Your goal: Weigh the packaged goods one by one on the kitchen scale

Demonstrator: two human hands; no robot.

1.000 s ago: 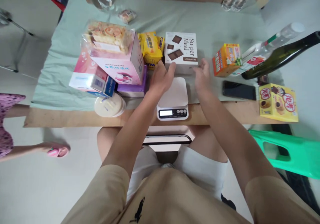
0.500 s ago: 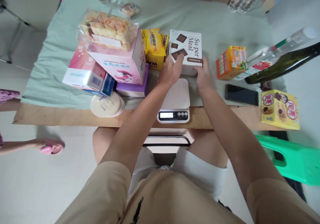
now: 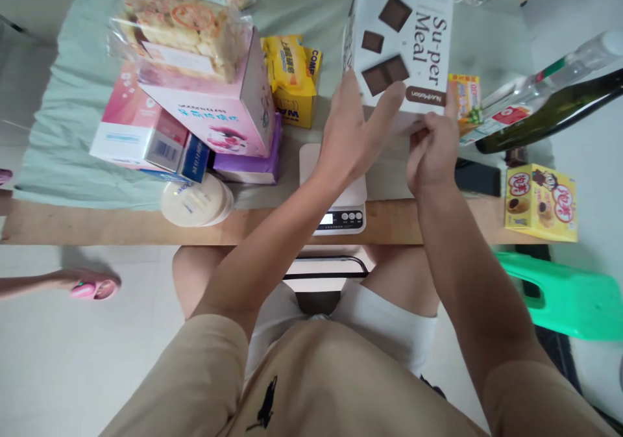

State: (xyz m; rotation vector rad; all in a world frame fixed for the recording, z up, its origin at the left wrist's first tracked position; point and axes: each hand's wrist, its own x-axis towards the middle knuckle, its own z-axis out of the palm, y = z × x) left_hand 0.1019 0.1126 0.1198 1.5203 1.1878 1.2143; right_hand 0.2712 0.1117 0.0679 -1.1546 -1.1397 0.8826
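Note:
A white "Su-per Meal" box [image 3: 399, 41] with chocolate squares printed on it is raised above the cloth, close to the camera. My left hand [image 3: 353, 128] lies against its lower left side, thumb pointing across the printed front. At the lower right corner, my right hand [image 3: 435, 148] grips the box with fingers bent. Below my left hand is a white kitchen scale [image 3: 353, 193] with a lit display, partly covered by my wrist. Just left of the hands, yellow packs [image 3: 292, 80] stand beside a pink box [image 3: 219, 112] that carries a bagged pastry [image 3: 180, 28].
A purple box [image 3: 246, 167] and a round tub [image 3: 195, 200] sit at the left. To the right are an orange carton [image 3: 467, 96], a clear bottle [image 3: 540, 96], a green bottle [image 3: 559, 115], a phone [image 3: 479, 177] and a yellow box [image 3: 541, 202]. A green stool [image 3: 574, 294] stands below.
Both hands have lifted the white box off the table, up and to the right. The scale, nearly uncovered before, is now partly behind my left hand and wrist.

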